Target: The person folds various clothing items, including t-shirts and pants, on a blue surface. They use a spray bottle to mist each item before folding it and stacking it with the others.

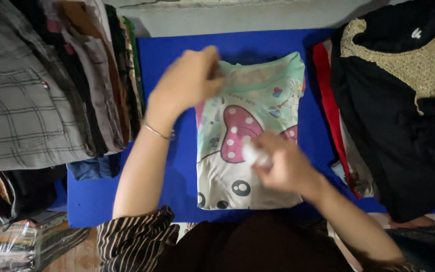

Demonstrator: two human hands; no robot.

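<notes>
A folded shirt [250, 136], pale green and white with a pink spotted bow print, lay in the middle of a blue table [172, 60]. The left hand [187, 83] rested at the shirt's far left corner, near the neckline, its fingers [212, 75] curled onto the cloth there; motion blur hid whether they pinched it. A thin bangle [158, 132] circled that wrist. The right hand [283, 163] lay on the shirt's near right part, its fingers [258, 153] closed around a small white piece, too blurred to tell what it was. A stack of folded clothes [41, 90] stood to the left of the table, touching its edge. A black garment [404, 100] with gold trim lay heaped on the right, over red cloth [328, 95].
</notes>
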